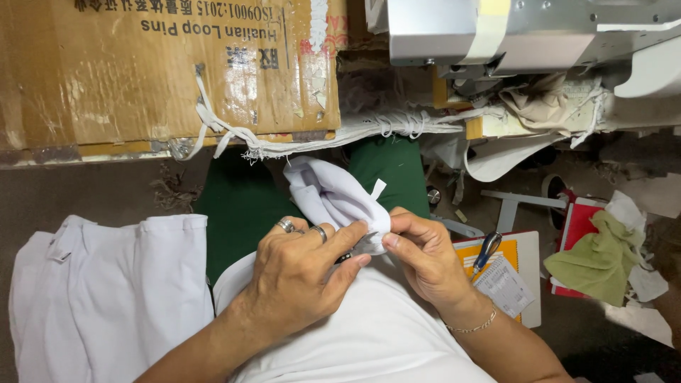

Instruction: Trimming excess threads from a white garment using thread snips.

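Head view: dead centre, the right hand [425,259] pinches a bunched white cloth [333,195] taut so the left hand [298,273], fingers closed around small snips [362,247], can get at its edge. More white fabric [106,298] is piled at 8 o'clock, with a cardboard box [163,64] at 11.

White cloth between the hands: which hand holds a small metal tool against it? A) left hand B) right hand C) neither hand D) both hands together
A: the left hand, the one with rings, holds small snips at the white cloth, while the right hand only pinches the fabric.
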